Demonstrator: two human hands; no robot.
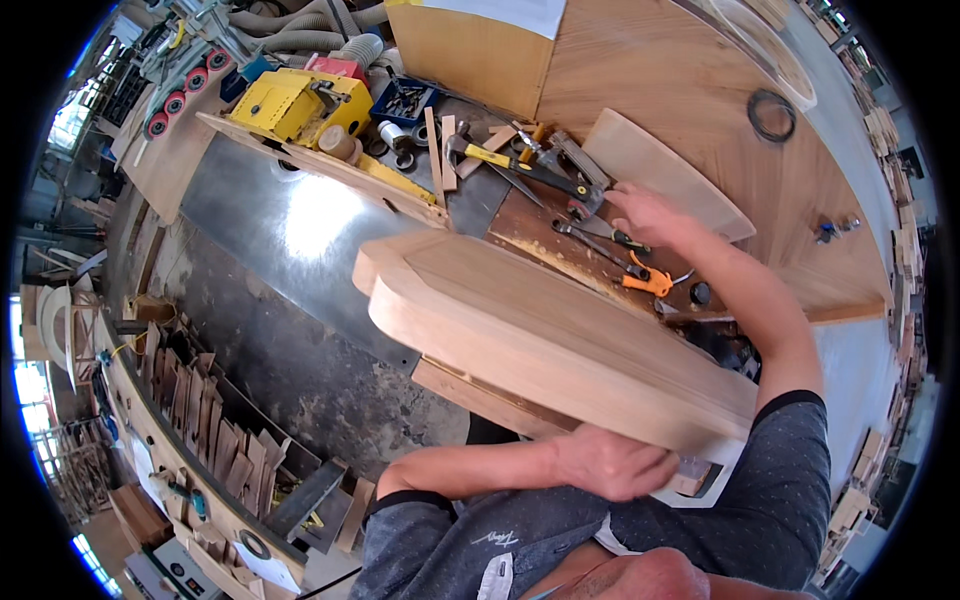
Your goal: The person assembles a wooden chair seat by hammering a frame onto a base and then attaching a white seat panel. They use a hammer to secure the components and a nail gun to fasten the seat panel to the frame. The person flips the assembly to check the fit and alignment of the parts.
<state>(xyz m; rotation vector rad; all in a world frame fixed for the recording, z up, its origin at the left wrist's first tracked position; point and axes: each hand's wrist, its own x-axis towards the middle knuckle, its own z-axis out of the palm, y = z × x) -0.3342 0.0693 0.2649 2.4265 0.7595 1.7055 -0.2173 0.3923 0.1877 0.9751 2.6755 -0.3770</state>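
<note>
A thick pale wooden piece [530, 350] with rounded edges and a darker recessed top slants across the middle in front of me. My left hand [615, 462] is closed in a fist against its near edge; whatever the fingers hold is hidden. Farther off, my right hand [648, 214] reaches over a cluster of tools, fingers apart, close to the end of a hammer [520, 170] with a yellow and black handle. Beside that hand lie a dark wrench-like tool [600, 248] and an orange air blow gun [650, 281].
A curved wooden panel [665, 175] lies beyond the tools on a large veneered surface [660, 70]. A yellow machine [300, 105] and a blue tray [404, 100] of small parts stand at the back left. Wood offcuts [205, 400] fill a bin at the left.
</note>
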